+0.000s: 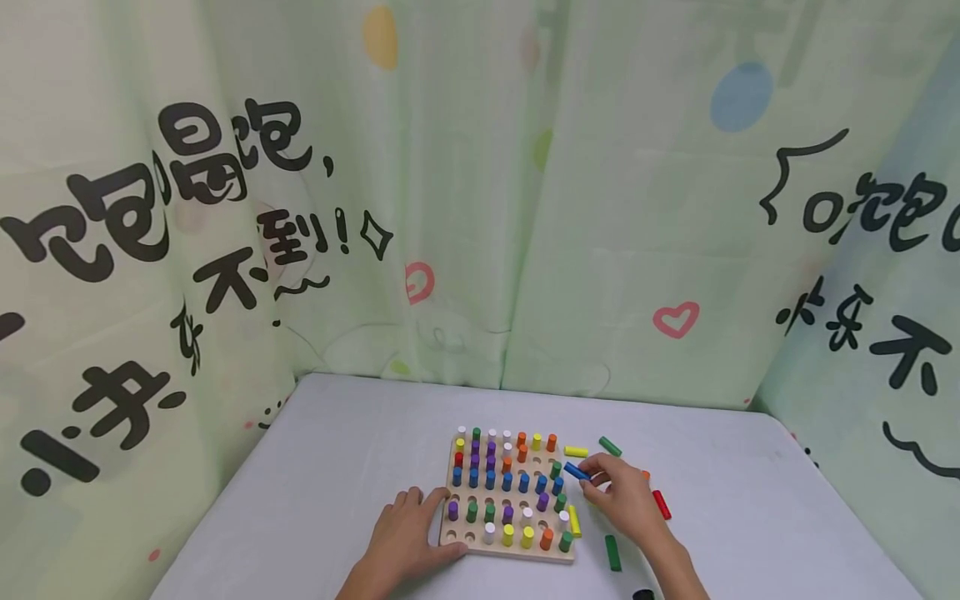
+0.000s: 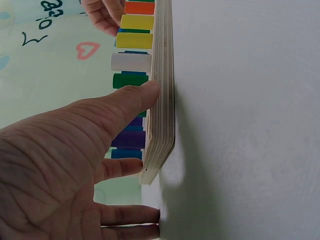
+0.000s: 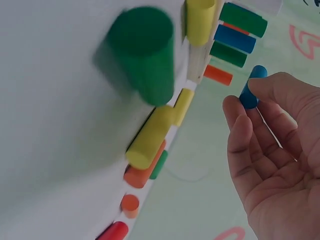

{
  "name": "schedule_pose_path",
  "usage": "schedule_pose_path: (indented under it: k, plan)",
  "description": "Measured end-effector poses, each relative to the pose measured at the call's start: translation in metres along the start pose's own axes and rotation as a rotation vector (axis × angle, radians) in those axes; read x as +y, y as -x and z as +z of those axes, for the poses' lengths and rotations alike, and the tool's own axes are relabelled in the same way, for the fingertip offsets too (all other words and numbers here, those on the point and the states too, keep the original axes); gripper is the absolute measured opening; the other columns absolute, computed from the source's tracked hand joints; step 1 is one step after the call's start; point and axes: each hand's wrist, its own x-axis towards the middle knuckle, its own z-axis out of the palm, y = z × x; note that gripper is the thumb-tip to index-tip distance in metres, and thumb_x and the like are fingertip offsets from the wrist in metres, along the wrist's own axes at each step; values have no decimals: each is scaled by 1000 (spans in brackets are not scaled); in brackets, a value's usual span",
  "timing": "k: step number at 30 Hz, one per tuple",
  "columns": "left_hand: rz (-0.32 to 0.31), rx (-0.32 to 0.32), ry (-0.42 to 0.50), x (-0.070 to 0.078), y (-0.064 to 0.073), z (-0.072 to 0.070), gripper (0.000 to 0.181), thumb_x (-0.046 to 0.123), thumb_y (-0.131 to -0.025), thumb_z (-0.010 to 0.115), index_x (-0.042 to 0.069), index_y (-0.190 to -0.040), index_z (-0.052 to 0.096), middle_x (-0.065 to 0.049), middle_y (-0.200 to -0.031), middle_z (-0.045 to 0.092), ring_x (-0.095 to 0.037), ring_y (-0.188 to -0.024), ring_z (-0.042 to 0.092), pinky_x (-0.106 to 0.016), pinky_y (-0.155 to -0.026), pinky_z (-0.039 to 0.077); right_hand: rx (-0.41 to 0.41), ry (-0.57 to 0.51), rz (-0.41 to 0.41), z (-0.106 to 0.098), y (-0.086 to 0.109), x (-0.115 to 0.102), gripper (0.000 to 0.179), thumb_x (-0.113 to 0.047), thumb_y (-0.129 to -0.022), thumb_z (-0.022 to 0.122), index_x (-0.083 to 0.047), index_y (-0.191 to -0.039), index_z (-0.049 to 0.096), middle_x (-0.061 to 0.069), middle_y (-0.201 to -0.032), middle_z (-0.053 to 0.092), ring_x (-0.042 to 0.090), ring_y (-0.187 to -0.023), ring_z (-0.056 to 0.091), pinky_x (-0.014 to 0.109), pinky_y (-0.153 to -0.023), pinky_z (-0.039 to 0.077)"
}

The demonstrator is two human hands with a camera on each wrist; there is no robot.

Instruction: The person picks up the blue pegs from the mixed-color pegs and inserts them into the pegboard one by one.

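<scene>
A wooden pegboard (image 1: 525, 557) lies on the table, with rows of coloured pegs upright in its holes and some holes bare. My left hand (image 1: 405, 529) spans its near left corner. In the left wrist view the straight thumb (image 2: 135, 96) presses the board's side edge, and the index fingertip touches it near the corner. Over on the right, my right hand (image 1: 626, 500) pinches a blue peg (image 3: 254, 85) between thumb and fingers. That peg is tilted, beside the board's right edge and near a green peg (image 1: 556, 470). One full row of blue pegs (image 1: 491, 479) crosses the board.
Loose pegs lie right of the board: yellow (image 1: 576, 452), green (image 1: 610, 446), red (image 1: 662, 504), another green (image 1: 613, 552) and a yellow one (image 1: 574, 521) against the board's side. Orange pegs (image 3: 131, 204) are partly behind the right hand. A printed curtain (image 1: 585, 333) surrounds the white table (image 1: 337, 442).
</scene>
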Motion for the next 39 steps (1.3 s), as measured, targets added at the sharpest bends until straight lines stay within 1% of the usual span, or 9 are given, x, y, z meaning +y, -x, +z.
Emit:
schedule_pose_path:
  k: [5,10,17,22,26,31,39]
  plan:
    - [-2,8,0,1,1,0,80,61,-75,81,11,-134,62,-17,-114,60,-35,-103,55,-60,-95,48,0,-7,-20,4,0,-12,19,-5,-87,79,-9,-105,72,0,-95,70,14,-85,62,32,-76,56]
    - [-7,6,4,2,2,0,79,61,-76,81,10,-133,62,-17,-114,60,-36,-103,55,-60,-96,48,-2,-33,-42,9,1,-23,20,-5,-87,80,-10,-105,72,-2,-95,70,11,-85,62,27,-75,55]
    - [5,9,9,3,2,-1,78,60,-76,81,10,-133,62,-18,-113,60,-36,-102,55,-61,-95,48,-14,-67,-72,14,2,-38,19,-5,-87,79,-11,-104,72,-4,-95,69,11,-86,62,24,-75,53]
    - [10,9,3,2,2,0,78,60,-76,81,9,-133,62,-17,-112,60,-35,-101,55,-60,-94,49,-18,-93,-94,18,3,-47,19,-4,-87,79,-13,-102,71,-6,-93,69,9,-83,61,22,-73,52]
    - [14,10,3,2,2,0,78,60,-76,81,10,-132,62,-17,-112,60,-35,-101,55,-60,-94,49,-31,-117,-118,23,4,-54,19,-3,-87,79,-12,-102,71,-6,-92,68,9,-81,60,20,-70,52]
    - [8,7,1,2,2,0,78,60,-76,81,9,-132,62,-18,-112,60,-35,-101,55,-60,-94,49,-48,-136,-172,28,6,-60,19,-1,-88,78,-12,-101,71,-5,-91,67,10,-80,59,19,-68,52]
    - [5,-1,-10,2,1,0,78,60,-76,81,10,-133,62,-18,-113,60,-36,-102,55,-60,-94,49,-106,-164,-210,33,7,-69,16,-5,-90,76,-10,-105,71,-3,-94,67,13,-83,60,19,-69,52]
